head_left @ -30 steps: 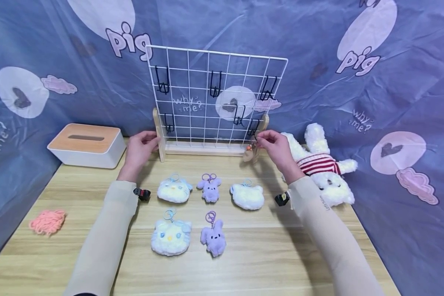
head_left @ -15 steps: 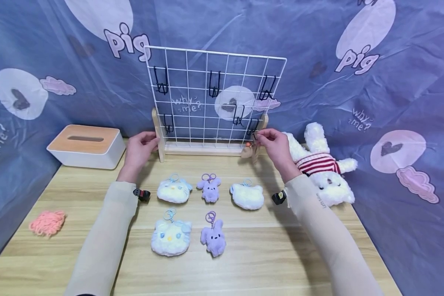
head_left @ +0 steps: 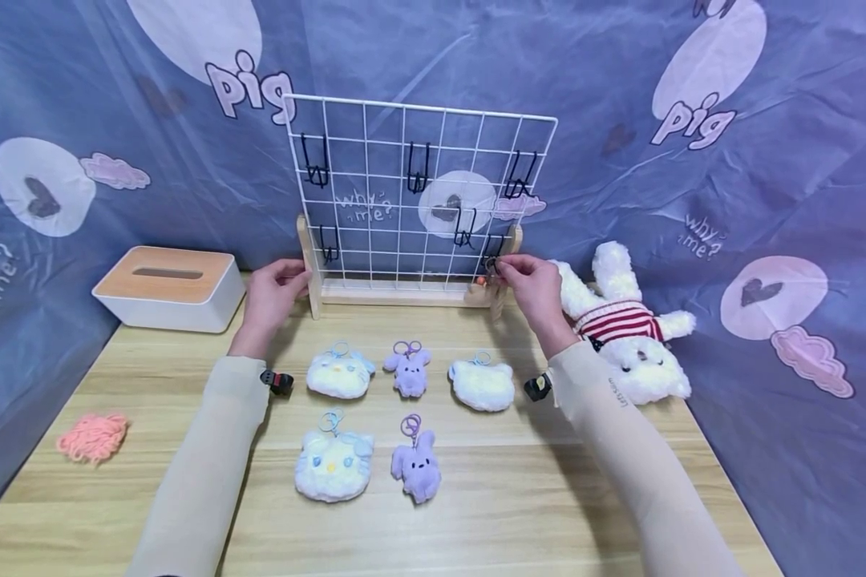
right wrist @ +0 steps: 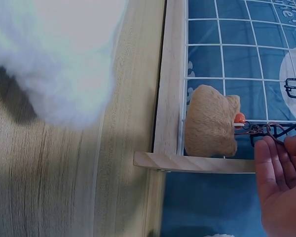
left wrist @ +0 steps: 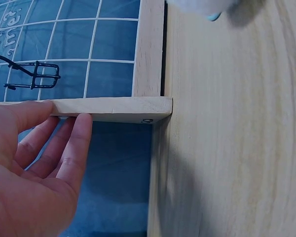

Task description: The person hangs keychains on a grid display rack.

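At the rack's left side, my left hand (head_left: 273,295) pinches the wooden stand's upright (left wrist: 113,105) between thumb and fingertips. My right hand (head_left: 534,288) holds the metal key ring (right wrist: 275,131) of a brown plush keychain (right wrist: 209,121) with an orange bead (right wrist: 240,118). The ring is right at the lower right black hook (head_left: 494,247), overlapping it in the right wrist view, and the plush hangs below near the stand's base. Behind stands the white wire grid rack (head_left: 404,200). Whether the ring is around the hook, I cannot tell.
White cat plush keychains (head_left: 333,465) and purple rabbit plush keychains (head_left: 416,466) lie in two rows before the rack. A tissue box (head_left: 166,288) and pink yarn (head_left: 92,437) are at left. A white plush toy (head_left: 638,369) lies beside my right arm. Other black hooks (head_left: 418,168) hang on the grid.
My right hand has shifted slightly left, bringing the brown keychain's ring to the lower right hook. The left hand keeps its hold on the upright.
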Demonstrator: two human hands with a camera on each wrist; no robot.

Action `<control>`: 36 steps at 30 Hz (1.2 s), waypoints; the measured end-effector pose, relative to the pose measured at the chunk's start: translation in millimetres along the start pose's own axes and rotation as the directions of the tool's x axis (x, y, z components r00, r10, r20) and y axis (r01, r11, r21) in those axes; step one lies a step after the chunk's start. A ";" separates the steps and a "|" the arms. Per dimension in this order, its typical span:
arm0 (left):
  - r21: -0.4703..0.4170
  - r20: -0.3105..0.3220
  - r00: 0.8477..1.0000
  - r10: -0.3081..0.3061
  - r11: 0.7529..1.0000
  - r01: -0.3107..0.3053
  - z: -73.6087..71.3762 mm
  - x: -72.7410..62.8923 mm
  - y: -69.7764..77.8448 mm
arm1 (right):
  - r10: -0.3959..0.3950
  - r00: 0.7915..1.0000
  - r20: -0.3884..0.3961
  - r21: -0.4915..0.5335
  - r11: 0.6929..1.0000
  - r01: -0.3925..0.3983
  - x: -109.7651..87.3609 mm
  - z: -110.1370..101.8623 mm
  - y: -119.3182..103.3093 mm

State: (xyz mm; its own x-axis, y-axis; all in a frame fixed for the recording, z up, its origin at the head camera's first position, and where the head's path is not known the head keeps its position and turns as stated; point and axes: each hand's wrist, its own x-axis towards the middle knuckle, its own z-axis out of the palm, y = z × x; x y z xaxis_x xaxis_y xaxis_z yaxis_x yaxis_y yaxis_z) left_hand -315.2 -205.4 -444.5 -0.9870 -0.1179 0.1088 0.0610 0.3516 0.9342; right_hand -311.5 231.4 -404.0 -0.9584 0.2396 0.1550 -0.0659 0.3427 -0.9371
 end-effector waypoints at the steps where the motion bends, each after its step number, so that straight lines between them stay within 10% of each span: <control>1: -0.002 -0.001 1.000 -0.002 1.000 0.002 0.0 -0.3 -0.3 | 0.003 1.000 -0.002 -0.001 1.000 -0.003 -0.3 0.5 0.1; 20: -0.004 -0.002 1.000 0.001 1.000 -0.001 -0.6 0.6 -2.8 | 0.030 1.000 -0.003 0.094 0.995 -0.030 -10.4 -1.3 1.0; 36: -0.006 0.010 1.000 -0.002 1.000 0.002 -0.8 -1.1 -1.8 | 0.045 0.981 0.188 0.106 0.992 -0.066 -54.9 -7.5 -13.3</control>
State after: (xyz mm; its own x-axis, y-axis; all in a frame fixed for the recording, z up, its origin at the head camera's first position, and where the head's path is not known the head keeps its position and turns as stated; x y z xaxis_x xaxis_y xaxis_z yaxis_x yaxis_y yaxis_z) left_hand -314.1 -206.5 -446.1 -0.9886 -0.1093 0.1032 0.0596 0.3454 0.9365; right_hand -255.9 220.4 -397.7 -0.9955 0.0796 0.0506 -0.0312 0.2281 -0.9731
